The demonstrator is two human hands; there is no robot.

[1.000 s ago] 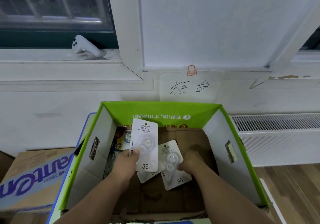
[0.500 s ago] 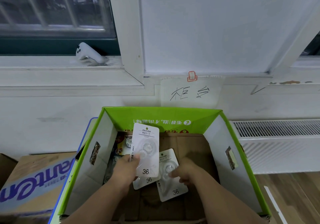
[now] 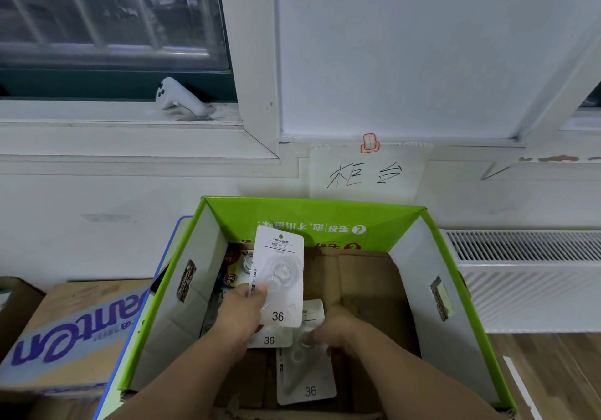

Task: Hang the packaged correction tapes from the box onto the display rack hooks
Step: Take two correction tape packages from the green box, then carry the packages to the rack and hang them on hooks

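1. Head view: the left hand (image 3: 240,315) pinched a correction tape pack (image 3: 278,273) by its left edge, thumb across the front.
2. That pack stood upright, long axis vertical, printed header up and "36" at the bottom; a second pack (image 3: 269,340) showed just behind and below it.
3. The right hand (image 3: 340,331), fingers curled, gripped a third pack (image 3: 305,374) near its far end; this pack lay lengthwise, "36" end toward the person.
4. All three were inside the green box (image 3: 325,218).
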